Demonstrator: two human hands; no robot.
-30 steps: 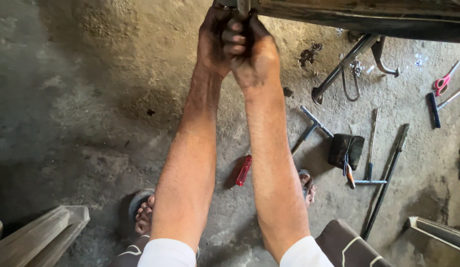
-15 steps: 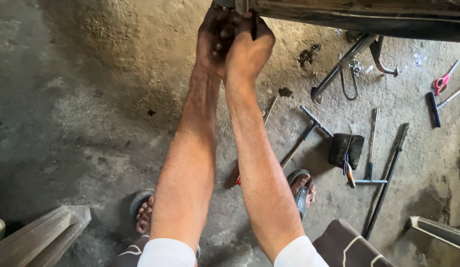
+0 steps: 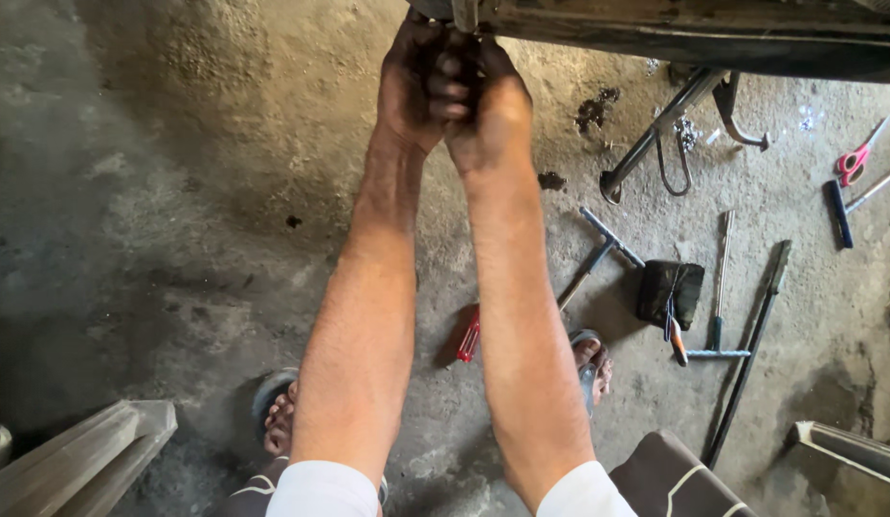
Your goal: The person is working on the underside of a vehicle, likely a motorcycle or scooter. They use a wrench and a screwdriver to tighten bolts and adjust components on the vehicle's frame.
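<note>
Both greasy hands clasp together around a small metal part [image 3: 461, 13] under the dark frame [image 3: 694, 33] at top; left hand [image 3: 413, 81] and right hand [image 3: 491, 107] are closed tight on it (the part mostly hidden); slick palms could slip and scrape knuckles; below lie a red screwdriver [image 3: 469, 335], a T-wrench [image 3: 598, 257], a long bar [image 3: 749, 352] and red scissors [image 3: 855, 158] on the floor [image 3: 158, 211]

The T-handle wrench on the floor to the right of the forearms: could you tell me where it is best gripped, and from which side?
Grip the T-handle wrench across its short crossbar, the upper end near the black pouch. Come from above: it lies flat on the concrete with that end in the open. Its long shaft runs down-left and passes behind the right forearm, so that end looks harder to reach. Both hands are up at the dark beam.
</note>
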